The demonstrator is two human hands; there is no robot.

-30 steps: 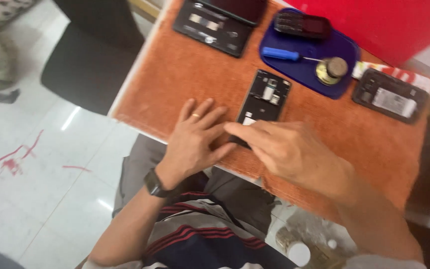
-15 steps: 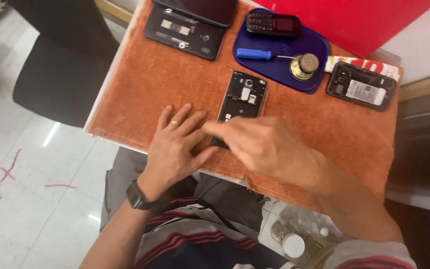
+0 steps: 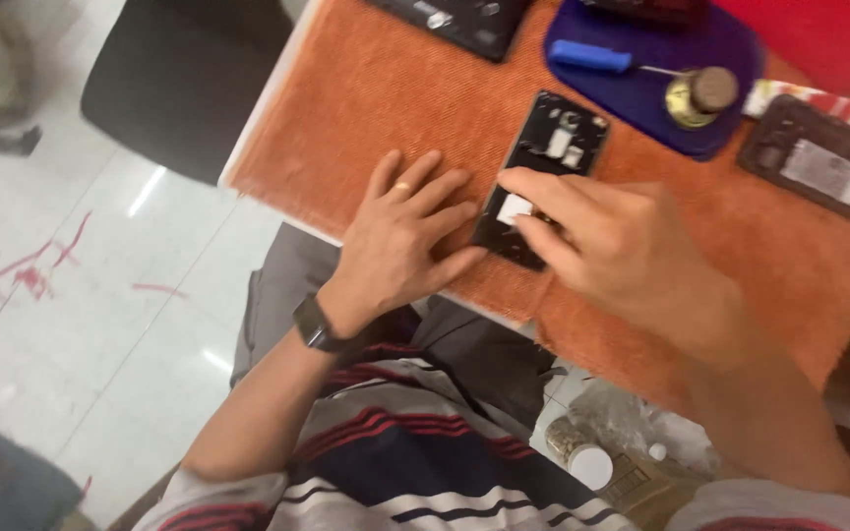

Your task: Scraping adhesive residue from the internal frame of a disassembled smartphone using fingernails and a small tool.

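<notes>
Right under fingers (image 3: 528, 187) — opened phone (image 3: 543, 177)

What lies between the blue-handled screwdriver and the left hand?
In the head view, the opened black phone on the orange mat lies between the screwdriver and the left hand.

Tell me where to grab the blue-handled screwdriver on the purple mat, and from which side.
Probably the blue handle: the thickest part of the screwdriver, lying flat on the purple mat with bare mat around it. Come from above, pinching across it. The thin shaft runs toward the small brass bottle, so that end is crowded.
</notes>
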